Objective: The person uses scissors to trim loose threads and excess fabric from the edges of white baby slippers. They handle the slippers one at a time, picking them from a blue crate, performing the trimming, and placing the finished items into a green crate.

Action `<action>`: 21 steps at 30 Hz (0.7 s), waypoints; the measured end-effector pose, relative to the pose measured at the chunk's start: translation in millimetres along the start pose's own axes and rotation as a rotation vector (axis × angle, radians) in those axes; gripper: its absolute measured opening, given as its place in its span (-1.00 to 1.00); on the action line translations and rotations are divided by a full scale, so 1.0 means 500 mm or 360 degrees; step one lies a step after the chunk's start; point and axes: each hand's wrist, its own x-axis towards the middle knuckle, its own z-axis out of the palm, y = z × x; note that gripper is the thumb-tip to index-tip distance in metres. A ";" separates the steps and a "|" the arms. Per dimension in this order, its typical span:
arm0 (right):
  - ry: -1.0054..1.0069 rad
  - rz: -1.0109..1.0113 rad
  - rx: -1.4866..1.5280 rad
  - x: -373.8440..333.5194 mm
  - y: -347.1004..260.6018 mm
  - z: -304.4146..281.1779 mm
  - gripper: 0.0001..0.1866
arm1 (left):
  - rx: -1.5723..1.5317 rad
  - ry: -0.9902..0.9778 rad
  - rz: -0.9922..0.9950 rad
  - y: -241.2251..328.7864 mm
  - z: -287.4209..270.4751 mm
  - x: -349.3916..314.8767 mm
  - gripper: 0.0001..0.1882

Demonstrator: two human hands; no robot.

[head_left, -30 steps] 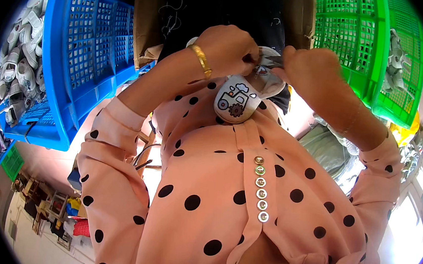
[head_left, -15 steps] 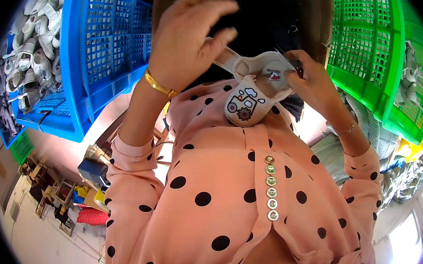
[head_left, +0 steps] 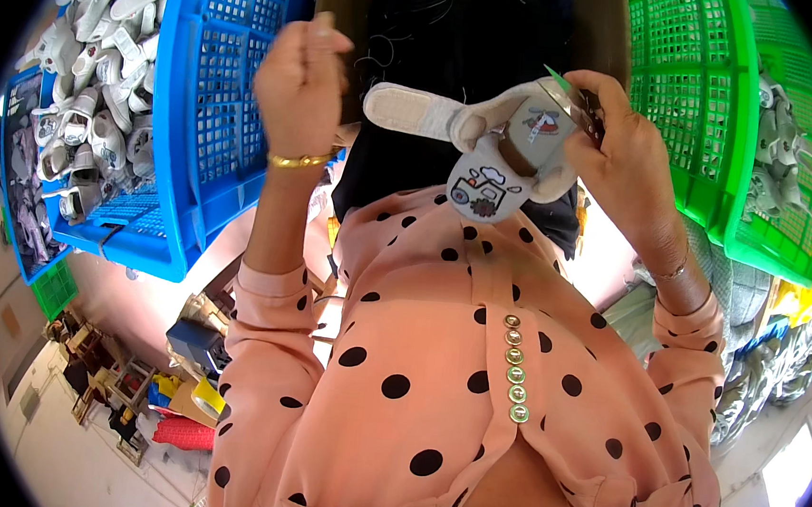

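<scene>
My right hand [head_left: 624,151] grips a small white child's shoe [head_left: 487,188] by its heel side, over my lap. A tractor and clouds are printed on its toe, and a helicopter on its insole. The shoe's strap [head_left: 408,111] lies unfastened, stretched out to the left. Also in my right hand is a small dark tool [head_left: 588,115] with a pointed blade, apparently thread snips, partly hidden by the fingers. My left hand [head_left: 300,83] is raised beside the blue basket, apart from the shoe. Its fingers are curled together and slightly blurred; anything between them cannot be made out.
On the left stands a blue plastic basket [head_left: 187,131], with many small white shoes [head_left: 100,86] beyond its wall. A green basket [head_left: 694,114] is on the right, with more shoes [head_left: 776,154] behind. Loose threads [head_left: 384,47] lie on the black surface ahead.
My left hand has moved left, away from the shoe, and its spread fingers have curled in. The shoe has shifted slightly up and right in my right hand, its strap now fully visible.
</scene>
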 end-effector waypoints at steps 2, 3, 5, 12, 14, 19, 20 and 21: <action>0.0064 -0.0028 -0.0099 0.014 -0.006 -0.014 -0.59 | -0.0014 0.0479 0.0751 -0.015 -0.005 0.024 -0.92; 0.0141 -0.0090 -0.0176 0.021 -0.002 -0.013 -0.58 | 0.0205 0.0578 0.0899 0.004 -0.008 0.024 -0.93; 0.0152 -0.0113 -0.0211 0.034 0.002 -0.013 -0.58 | 0.0457 0.0440 0.1126 0.064 -0.025 -0.003 -0.77; -0.0284 -0.0074 -0.0279 0.038 -0.006 0.007 -0.47 | 0.0284 -0.0742 0.1288 0.090 0.074 -0.129 -0.75; -0.0215 -0.0126 -0.0264 0.029 0.007 0.022 -0.47 | 0.0305 -0.0716 0.1212 0.087 0.068 -0.130 -0.81; -0.0142 -0.0220 -0.0163 -0.003 0.033 0.051 -0.47 | 0.0316 -0.0518 0.0528 0.036 0.038 -0.092 -0.84; -0.0149 -0.0221 -0.0157 -0.008 0.034 0.051 -0.47 | 0.0283 -0.0606 0.0439 0.015 0.041 -0.087 -0.80; -0.0156 -0.0230 -0.0147 -0.009 0.033 0.052 -0.46 | 0.0150 -0.0830 0.0157 0.017 0.041 -0.082 -0.78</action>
